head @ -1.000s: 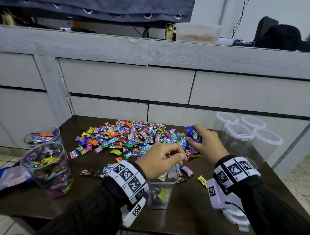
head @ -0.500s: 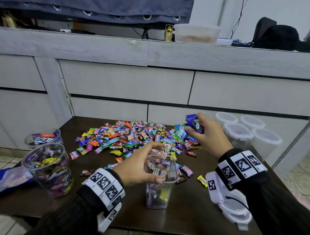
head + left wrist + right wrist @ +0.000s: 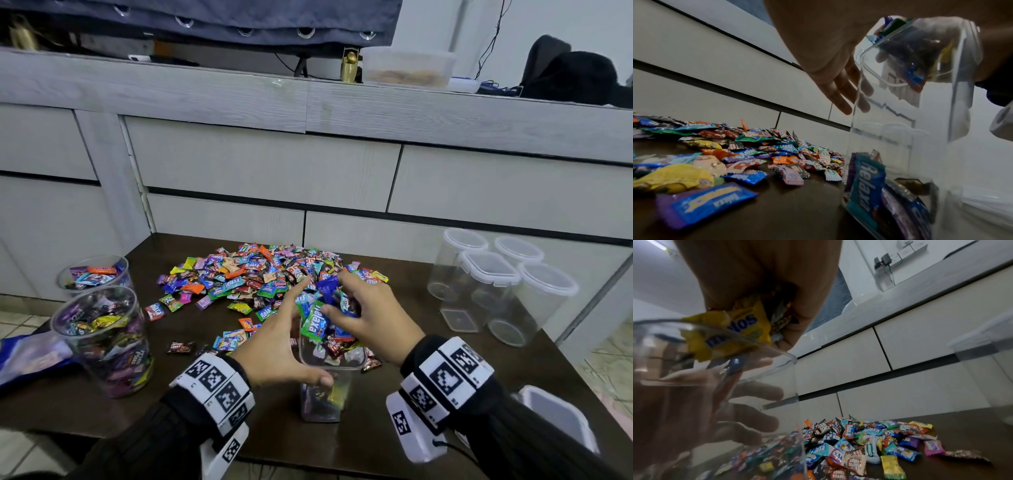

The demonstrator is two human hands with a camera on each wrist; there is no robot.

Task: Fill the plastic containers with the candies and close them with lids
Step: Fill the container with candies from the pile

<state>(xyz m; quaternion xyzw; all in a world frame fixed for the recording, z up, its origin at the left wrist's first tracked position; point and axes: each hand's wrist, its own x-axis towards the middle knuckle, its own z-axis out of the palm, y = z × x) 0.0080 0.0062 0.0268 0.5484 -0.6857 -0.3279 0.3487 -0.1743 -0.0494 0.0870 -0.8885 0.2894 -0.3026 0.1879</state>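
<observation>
My right hand (image 3: 373, 315) clutches a handful of candies (image 3: 325, 308) over the open tub (image 3: 329, 387), which stands near the desk (image 3: 404, 445) front edge. My left hand (image 3: 284, 346), fingers spread, rests against the tub's left wall with the thumb on the near wall.

Risk: the bundle looks wider than the tub's mouth, so slick wrappers could slide off the rim onto the desk. The tub is light, thin clear plastic with squared walls and little inside; a knock could tip it.

Pile (image 3: 260, 277): crinkly foil wrappers, flat, crimped ends.
</observation>
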